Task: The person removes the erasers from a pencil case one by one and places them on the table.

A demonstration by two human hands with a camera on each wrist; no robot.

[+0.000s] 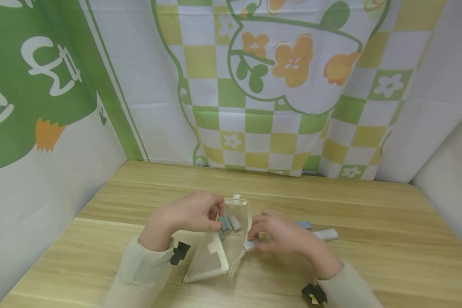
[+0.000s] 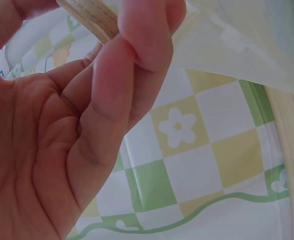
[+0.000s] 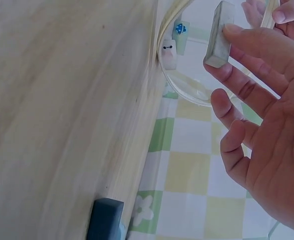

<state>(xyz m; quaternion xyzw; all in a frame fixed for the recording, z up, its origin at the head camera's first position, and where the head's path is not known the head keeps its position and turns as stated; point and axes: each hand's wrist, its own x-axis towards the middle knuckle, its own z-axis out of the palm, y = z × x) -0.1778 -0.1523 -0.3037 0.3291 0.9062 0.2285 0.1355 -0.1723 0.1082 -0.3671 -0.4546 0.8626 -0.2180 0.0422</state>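
Note:
A see-through pouch (image 1: 202, 262) with a cream zipper edge lies tilted on the table, its mouth spread wide. My left hand (image 1: 190, 212) pinches the pouch's left edge; in the left wrist view the zipper band (image 2: 94, 20) runs between the curled fingers and thumb. With thumb and fingertips, my right hand (image 1: 282, 234) holds a small white rectangular block (image 3: 219, 37) right at the pouch's opening. Inside the pouch sit several small blocks, among them a bluish one (image 1: 225, 223) and a whitish one (image 1: 235, 223). A white block with a little face (image 3: 169, 54) shows there too.
On the wooden table (image 1: 389, 256), a blue block (image 1: 304, 224) and a white block (image 1: 326, 234) lie beyond and beside my right hand. A patterned curtain (image 1: 258, 119) hangs at the table's back edge. Black wrist mounts (image 1: 180, 253) sit at both sleeves.

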